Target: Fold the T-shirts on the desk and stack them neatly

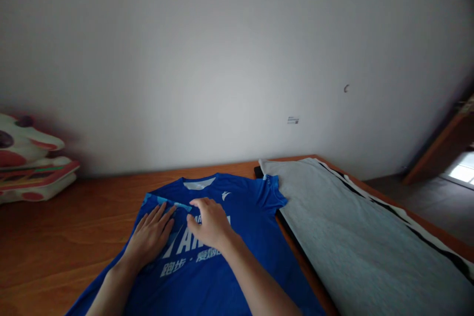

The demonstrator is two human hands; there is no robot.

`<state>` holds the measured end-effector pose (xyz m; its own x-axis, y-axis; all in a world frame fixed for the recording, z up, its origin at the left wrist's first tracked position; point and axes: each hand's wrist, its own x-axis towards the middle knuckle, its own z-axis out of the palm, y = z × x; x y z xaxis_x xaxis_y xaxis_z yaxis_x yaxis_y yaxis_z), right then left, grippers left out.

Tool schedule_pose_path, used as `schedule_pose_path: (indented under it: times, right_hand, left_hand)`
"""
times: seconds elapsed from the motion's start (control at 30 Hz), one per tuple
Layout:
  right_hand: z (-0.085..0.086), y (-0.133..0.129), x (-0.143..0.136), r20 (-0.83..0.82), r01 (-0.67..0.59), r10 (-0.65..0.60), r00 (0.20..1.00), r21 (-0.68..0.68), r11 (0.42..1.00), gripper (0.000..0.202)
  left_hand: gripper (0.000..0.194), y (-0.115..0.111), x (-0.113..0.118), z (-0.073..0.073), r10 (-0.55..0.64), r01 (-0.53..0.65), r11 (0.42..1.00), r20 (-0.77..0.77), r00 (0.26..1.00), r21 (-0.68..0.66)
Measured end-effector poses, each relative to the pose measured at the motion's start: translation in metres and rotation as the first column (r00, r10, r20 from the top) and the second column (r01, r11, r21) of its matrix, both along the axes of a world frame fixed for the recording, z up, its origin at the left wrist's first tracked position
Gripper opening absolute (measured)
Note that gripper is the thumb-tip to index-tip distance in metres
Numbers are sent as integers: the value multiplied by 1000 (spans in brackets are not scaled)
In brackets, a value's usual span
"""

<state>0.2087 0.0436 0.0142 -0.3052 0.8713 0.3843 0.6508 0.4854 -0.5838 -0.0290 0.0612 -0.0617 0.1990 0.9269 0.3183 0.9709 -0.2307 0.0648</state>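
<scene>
A blue T-shirt [240,256] with white lettering lies front side up, its collar toward the wall. Its left-side sleeve [168,202] is folded inward across the chest, while the other sleeve [272,192] reaches out to the right. My left hand [150,234] rests flat on the shirt by the folded sleeve, fingers stretched out. At the inner end of that sleeve is my right hand [209,222], thumb and index finger apart with no cloth seen between them. Its other fingers are partly hidden.
The shirt lies on a wooden table [74,237] against a pale wall [185,59]. To the right, a grey cloth [344,227] with a black-and-white edge covers a dark-edged board or pad. A white and red toy keyboard [37,177] with an animal figure stands at the far left.
</scene>
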Motion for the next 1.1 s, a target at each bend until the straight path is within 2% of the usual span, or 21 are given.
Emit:
schedule_pose_path:
  times: [0.1,0.2,0.3,0.37,0.47,0.53,0.63,0.7,0.77,0.9,1.0,1.1]
  right_hand:
    - [-21,4,42,-24,169,-168,985,27,985,29]
    - [-43,5,73,-58,281,-279,959,22,960,23]
    - [-56,6,84,-107,327,-323,940,15,945,21]
    - [-60,8,82,-143,334,-329,933,8,943,19]
    - [-63,13,78,-203,349,-344,917,-12,937,18]
    - [-65,17,78,-253,363,-358,899,-29,931,18]
    - [-69,22,81,-341,390,-384,858,-54,919,18]
    - [-71,25,84,-403,408,-399,823,-69,910,18]
    - [-72,29,87,-465,425,-411,784,-81,902,20]
    - [-69,40,101,-552,506,-471,688,-100,856,26]
    - [-63,48,125,-563,622,-572,596,-126,773,31]
    - [-54,50,156,-521,749,-688,505,-131,649,34]
  left_hand:
    - [54,1,-1,-1,-8,7,1000,-22,1000,-29]
    - [56,1,-3,-1,-32,30,998,-34,999,-52]
    - [58,-1,0,6,-2,1,999,-5,1000,-42]
    - [58,-5,10,17,-5,5,1000,17,1000,13]
    - [53,-13,43,37,-137,134,988,41,990,72]
    - [50,-18,75,50,-231,228,973,91,969,38]
    - [47,-23,126,60,-295,309,948,158,942,-73]
    - [46,-23,154,60,-297,320,938,163,941,-132]
    - [47,-22,172,55,-268,291,946,155,951,-145]
    - [46,-24,182,35,-244,257,964,158,957,-69]
    - [44,-26,178,24,-287,298,954,212,934,-19]
    - [41,-28,174,26,-308,322,947,325,894,12]
